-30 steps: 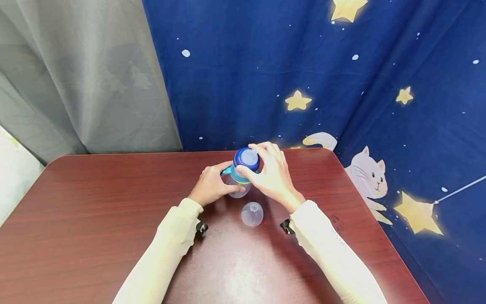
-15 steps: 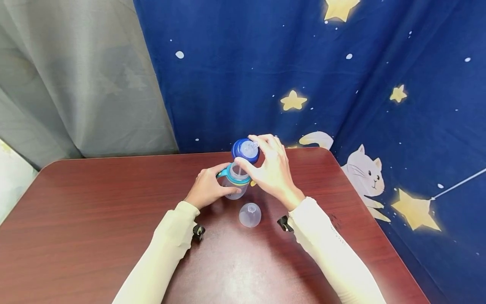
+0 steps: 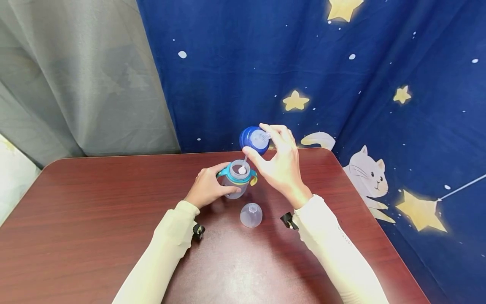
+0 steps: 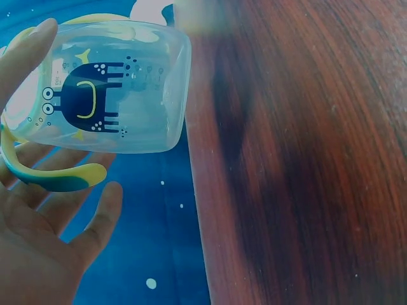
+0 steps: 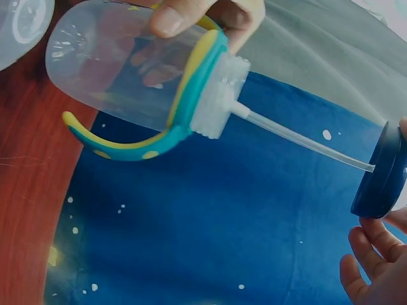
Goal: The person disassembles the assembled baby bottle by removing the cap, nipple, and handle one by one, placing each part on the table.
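Note:
My left hand [image 3: 206, 185] grips a clear baby bottle [image 4: 140, 89] with teal and yellow handles and a dark animal print. Its thumb presses on the bottle's side. Up and to the right, my right hand [image 3: 281, 166] holds the blue bottle lid [image 3: 249, 138] by its edges between thumb and fingers, with a clear nipple on top. From the lid's underside a thin clear straw [image 5: 305, 140] runs down to the bottle's uncovered mouth, where its white end [image 3: 242, 170] shows. Nearer to me, a clear dome cover [image 3: 251, 215] stands on the table.
The reddish-brown wooden table [image 3: 114, 211] ends just behind the bottle, at its far edge. Beyond hang a grey curtain [image 3: 95, 84] and a blue curtain [image 3: 228, 76] with stars and a cat. Dark wrist cameras [image 3: 198, 232] sit under both sleeves.
My right hand has lifted the blue lid off the bottle, up and to the right, drawing the straw out of the bottle. The left hand keeps its grip; the dome cover stays put.

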`<control>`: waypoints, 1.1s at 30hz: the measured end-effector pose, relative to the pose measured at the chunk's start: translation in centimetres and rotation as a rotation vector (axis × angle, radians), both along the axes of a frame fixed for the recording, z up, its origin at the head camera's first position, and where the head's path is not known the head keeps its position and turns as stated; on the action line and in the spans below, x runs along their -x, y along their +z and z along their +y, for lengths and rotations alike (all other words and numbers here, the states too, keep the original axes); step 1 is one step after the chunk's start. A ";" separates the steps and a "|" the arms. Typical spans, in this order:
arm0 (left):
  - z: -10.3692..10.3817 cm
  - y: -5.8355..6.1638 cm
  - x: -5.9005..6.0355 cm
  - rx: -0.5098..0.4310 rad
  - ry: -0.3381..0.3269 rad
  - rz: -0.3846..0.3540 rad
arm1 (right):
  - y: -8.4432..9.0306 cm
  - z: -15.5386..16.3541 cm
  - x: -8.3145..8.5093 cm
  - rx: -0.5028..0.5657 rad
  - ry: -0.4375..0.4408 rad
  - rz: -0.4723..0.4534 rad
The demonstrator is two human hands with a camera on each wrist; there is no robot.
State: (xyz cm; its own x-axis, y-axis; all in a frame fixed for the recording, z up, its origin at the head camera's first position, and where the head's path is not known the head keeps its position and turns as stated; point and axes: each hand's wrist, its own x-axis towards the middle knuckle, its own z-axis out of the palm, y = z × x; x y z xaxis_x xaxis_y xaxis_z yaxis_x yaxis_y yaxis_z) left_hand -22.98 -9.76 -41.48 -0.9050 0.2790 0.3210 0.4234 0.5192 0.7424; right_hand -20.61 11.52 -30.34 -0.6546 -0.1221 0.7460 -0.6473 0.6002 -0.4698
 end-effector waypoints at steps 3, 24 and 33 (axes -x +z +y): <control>0.0 0.0 -0.1 0.000 0.001 0.000 | 0.4 0.1 0.0 0.020 0.008 0.044; 0.0 0.3 -0.6 -0.017 0.056 -0.023 | 1.1 2.7 -1.1 0.045 -0.037 0.064; 0.1 0.3 -0.8 -0.003 0.073 -0.013 | -0.9 3.8 -1.4 -0.038 -0.055 -0.009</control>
State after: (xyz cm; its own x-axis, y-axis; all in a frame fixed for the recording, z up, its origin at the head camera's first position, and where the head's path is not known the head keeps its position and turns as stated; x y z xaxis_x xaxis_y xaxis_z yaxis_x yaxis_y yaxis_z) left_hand -22.22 -9.61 -41.16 -0.9269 0.2113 0.3103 0.3752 0.5457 0.7493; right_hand -19.25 15.34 -31.19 -0.6677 -0.1144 0.7356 -0.6089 0.6524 -0.4512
